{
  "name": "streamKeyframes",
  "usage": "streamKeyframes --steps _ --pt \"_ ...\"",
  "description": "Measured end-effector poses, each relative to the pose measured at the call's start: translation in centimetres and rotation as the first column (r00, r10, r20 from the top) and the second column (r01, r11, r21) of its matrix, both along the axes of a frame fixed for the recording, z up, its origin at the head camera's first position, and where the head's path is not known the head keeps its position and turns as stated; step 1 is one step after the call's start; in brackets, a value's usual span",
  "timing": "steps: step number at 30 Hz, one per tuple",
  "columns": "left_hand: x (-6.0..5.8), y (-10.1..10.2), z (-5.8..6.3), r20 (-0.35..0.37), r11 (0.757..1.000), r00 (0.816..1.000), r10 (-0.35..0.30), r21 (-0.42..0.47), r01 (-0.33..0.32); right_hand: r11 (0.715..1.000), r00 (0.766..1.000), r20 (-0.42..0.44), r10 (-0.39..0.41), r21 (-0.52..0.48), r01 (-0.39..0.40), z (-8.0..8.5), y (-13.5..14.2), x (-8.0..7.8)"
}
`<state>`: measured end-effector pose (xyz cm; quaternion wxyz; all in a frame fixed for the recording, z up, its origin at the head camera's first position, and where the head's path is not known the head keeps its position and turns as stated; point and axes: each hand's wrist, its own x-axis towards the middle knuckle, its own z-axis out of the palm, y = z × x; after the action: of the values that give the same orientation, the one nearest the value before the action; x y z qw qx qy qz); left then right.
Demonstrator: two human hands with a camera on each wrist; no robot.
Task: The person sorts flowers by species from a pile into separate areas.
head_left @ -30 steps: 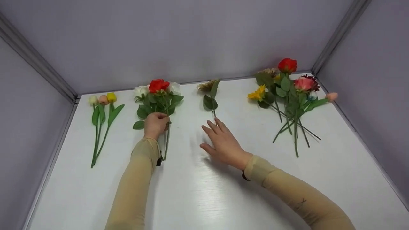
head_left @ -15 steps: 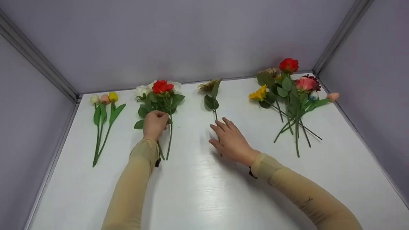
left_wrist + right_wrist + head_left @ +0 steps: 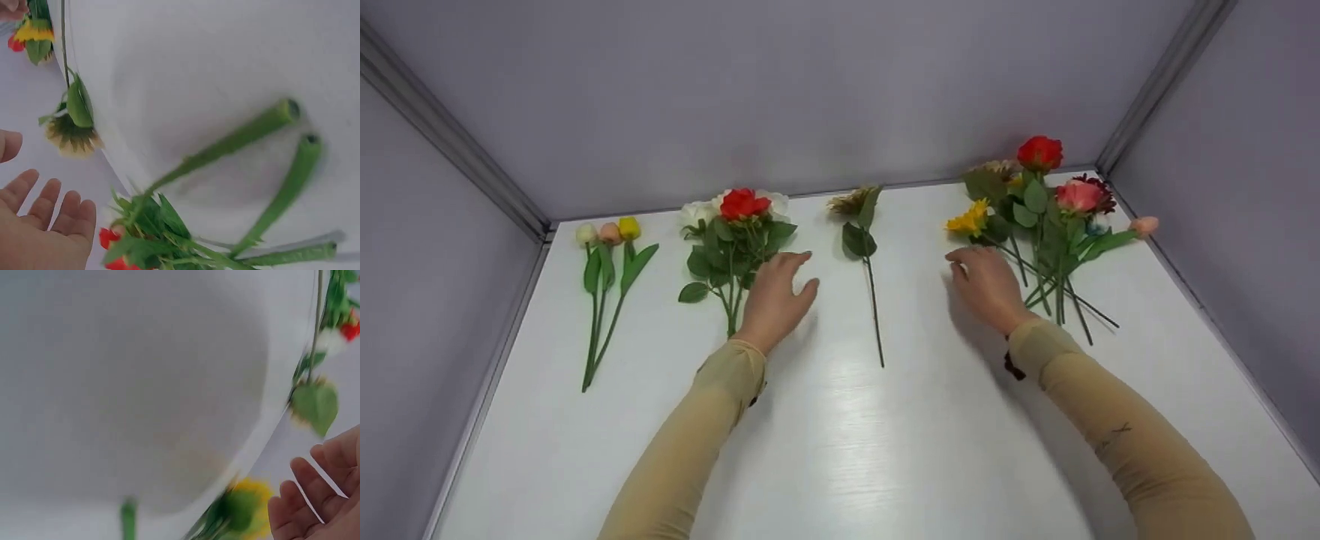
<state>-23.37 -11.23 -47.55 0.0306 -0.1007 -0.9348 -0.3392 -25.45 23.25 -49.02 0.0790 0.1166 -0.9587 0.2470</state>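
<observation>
My left hand (image 3: 775,301) hovers at the right side of a bunch of roses, thumb and fingers apart, holding nothing. That bunch has a red rose (image 3: 744,204) in front of white roses (image 3: 697,216); the hand hides part of its stems. In the left wrist view their cut stem ends (image 3: 289,111) show close up. My right hand (image 3: 986,287) is beside the mixed pile, just below the yellow sunflower (image 3: 969,218), fingers relaxed and nothing held. Between the hands lies a single brownish flower (image 3: 853,202) with a long thin stem.
Three tulips (image 3: 609,234), white, peach and yellow, lie at the left. In the pile at the right are a red rose (image 3: 1040,154), a pink rose (image 3: 1078,195) and a peach tulip (image 3: 1144,226), stems crossing. Grey walls (image 3: 810,90) enclose the white table (image 3: 840,450).
My left hand has let go of the red rose's stem and moved right. My right hand has left the single flower's stem and moved right to the mixed pile.
</observation>
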Motion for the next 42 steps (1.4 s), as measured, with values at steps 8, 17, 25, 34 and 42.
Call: streamKeyframes --steps 8,17,25,34,42 --pt "3.4 6.5 -0.3 -0.046 0.866 0.915 -0.4 -0.345 0.361 0.958 0.959 0.149 -0.239 -0.123 0.258 1.4 8.2 -1.7" --pt "8.5 12.9 -0.3 -0.068 0.642 0.732 -0.678 -0.539 0.545 0.936 0.932 0.181 -0.315 -0.1 0.336 0.5 11.8 -1.5" --pt "11.0 16.0 -1.2 -0.069 0.551 0.647 -0.76 -0.595 0.585 0.944 0.911 0.262 -0.318 -0.002 0.33 0.3 12.1 -2.2" --pt "11.3 15.7 -2.1 -0.021 0.532 0.644 -0.764 -0.584 0.613 0.946 0.917 0.274 -0.29 -0.066 0.319 0.0 12.5 -2.0" --pt "10.8 14.7 -2.3 -0.024 0.581 0.667 -0.745 -0.514 0.631 0.904 0.89 0.371 -0.267 -0.223 0.364 0.6 12.2 -2.0"
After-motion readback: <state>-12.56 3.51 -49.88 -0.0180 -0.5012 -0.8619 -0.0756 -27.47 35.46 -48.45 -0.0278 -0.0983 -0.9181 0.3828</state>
